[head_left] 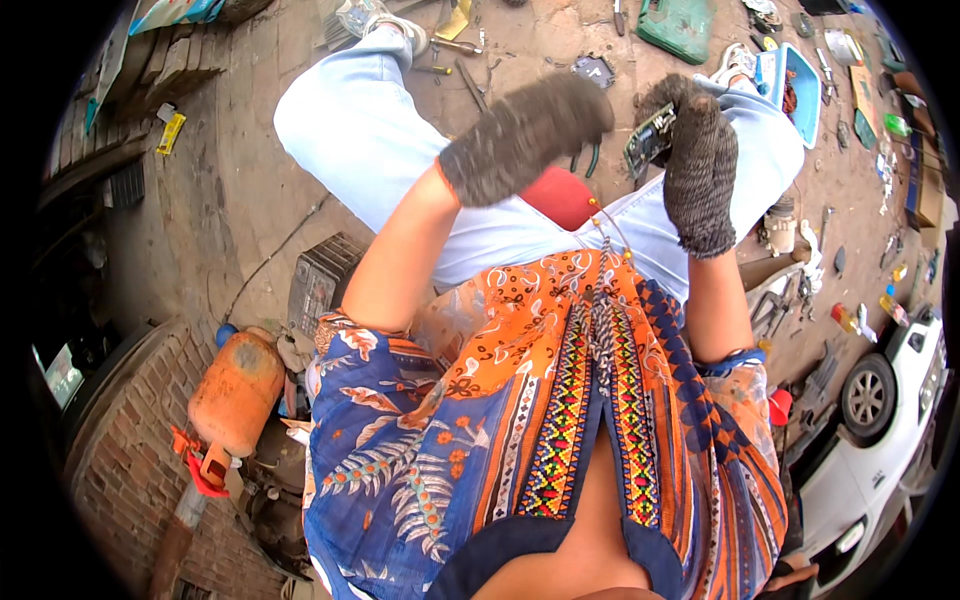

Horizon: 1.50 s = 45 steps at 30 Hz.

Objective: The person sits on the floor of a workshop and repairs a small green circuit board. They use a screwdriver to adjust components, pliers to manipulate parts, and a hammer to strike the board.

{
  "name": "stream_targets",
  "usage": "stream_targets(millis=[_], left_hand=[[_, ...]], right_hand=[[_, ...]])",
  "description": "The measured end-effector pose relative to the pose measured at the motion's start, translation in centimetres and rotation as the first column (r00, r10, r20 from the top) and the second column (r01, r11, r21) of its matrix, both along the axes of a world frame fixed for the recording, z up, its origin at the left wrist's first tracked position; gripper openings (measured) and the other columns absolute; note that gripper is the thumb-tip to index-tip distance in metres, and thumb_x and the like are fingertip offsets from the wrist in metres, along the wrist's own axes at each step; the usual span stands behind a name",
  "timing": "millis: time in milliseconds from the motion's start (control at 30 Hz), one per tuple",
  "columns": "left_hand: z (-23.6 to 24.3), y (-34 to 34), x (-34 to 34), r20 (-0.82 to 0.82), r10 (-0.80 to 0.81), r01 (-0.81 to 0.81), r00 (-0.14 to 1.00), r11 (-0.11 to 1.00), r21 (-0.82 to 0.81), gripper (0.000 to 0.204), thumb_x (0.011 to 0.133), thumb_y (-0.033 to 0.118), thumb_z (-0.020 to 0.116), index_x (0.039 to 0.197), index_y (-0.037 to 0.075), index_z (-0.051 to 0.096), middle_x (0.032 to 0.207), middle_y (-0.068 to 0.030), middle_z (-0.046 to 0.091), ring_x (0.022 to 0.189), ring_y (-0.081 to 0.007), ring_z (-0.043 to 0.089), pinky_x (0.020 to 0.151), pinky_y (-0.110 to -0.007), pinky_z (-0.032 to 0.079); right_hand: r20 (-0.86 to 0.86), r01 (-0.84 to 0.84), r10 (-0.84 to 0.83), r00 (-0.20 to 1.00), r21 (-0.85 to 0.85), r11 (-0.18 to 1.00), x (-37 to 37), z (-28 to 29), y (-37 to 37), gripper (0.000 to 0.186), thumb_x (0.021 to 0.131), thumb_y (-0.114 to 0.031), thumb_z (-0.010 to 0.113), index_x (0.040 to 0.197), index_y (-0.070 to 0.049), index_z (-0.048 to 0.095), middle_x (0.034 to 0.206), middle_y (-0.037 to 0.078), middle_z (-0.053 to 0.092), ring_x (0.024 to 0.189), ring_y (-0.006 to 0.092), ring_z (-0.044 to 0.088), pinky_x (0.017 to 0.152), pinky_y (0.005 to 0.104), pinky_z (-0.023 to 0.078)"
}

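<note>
Dark knitted gloves cover both of my hands. My right hand (700, 160) grips a small green circuit board (648, 140), holding it tilted above my right leg, with fingers curled round its upper part. To its left, my left hand (525, 140) is raised over the gap between my legs, smeared by motion; whether it holds anything is unclear. A red rounded object (565, 195) shows between my thighs. Beyond my hands a dark plastic part (592, 72) lies on the paved ground.
A green case (670, 30), scattered tools and a blue tub (805, 100) are ahead and right. An orange gas cylinder (235, 390) and a dark battery-like block (315, 280) sit at my left. A white car (880, 460) stands at lower right.
</note>
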<state>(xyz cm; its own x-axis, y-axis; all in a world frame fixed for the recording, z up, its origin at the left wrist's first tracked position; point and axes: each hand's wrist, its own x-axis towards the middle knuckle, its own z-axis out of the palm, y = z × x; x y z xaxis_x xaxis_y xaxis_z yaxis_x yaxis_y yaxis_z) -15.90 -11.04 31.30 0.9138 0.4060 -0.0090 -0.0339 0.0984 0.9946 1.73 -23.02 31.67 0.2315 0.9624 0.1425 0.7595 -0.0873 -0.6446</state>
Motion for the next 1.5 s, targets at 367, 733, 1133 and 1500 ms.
stream_targets(millis=[367,733,1133,1500], left_hand=[[-3.2,4.8,5.0,-0.138,0.416,-0.287,0.899,0.318,-0.904,0.046,0.087,0.047,0.055,0.104,0.004,0.059,0.086,-0.0081,0.062,0.079,-0.02,0.062,0.07,-0.03,0.054],[-8.2,4.2,1.2,-0.127,0.722,-0.231,0.68,0.046,-0.972,0.037,0.084,0.017,0.046,0.113,-0.004,0.05,0.101,-0.0208,0.058,0.087,-0.0327,0.058,0.075,-0.041,0.052],[-5.3,1.3,1.4,0.135,0.668,0.053,0.732,0.141,-0.989,0.061,0.081,0.026,0.058,0.134,0.003,0.036,0.121,-0.0239,0.049,0.106,-0.0346,0.053,0.087,-0.044,0.049],[-3.3,0.4,2.3,0.168,0.769,-0.237,0.616,0.385,-0.892,0.047,0.093,0.032,0.045,0.132,0.006,0.04,0.117,-0.0155,0.053,0.097,-0.0229,0.056,0.085,-0.035,0.048]], right_hand=[[-0.034,-0.073,0.077,0.996,0.106,0.992,-2.5,0.3,12.0,0.037,0.086,-0.033,0.049,0.105,-0.002,0.056,0.098,0.019,0.056,0.096,0.032,0.053,0.086,0.0395,0.04],[-0.02,0.362,-0.517,0.856,-0.69,0.627,-1.1,-28.9,0.1,0.039,0.077,-0.036,0.06,0.099,-0.005,0.064,0.1,0.019,0.064,0.097,0.0339,0.06,0.088,0.0393,0.045],[0.181,0.152,0.008,0.983,-0.851,0.502,-4.8,-33.4,-7.4,0.041,0.077,-0.032,0.064,0.106,-0.004,0.057,0.107,0.021,0.06,0.103,0.0326,0.057,0.088,0.0427,0.045],[-0.539,0.372,-0.763,0.356,-0.668,0.645,-0.9,-20.8,-2.1,0.026,0.084,-0.021,0.062,0.101,-0.002,0.054,0.073,0.006,0.057,0.059,0.0162,0.053,0.052,0.0301,0.043]])
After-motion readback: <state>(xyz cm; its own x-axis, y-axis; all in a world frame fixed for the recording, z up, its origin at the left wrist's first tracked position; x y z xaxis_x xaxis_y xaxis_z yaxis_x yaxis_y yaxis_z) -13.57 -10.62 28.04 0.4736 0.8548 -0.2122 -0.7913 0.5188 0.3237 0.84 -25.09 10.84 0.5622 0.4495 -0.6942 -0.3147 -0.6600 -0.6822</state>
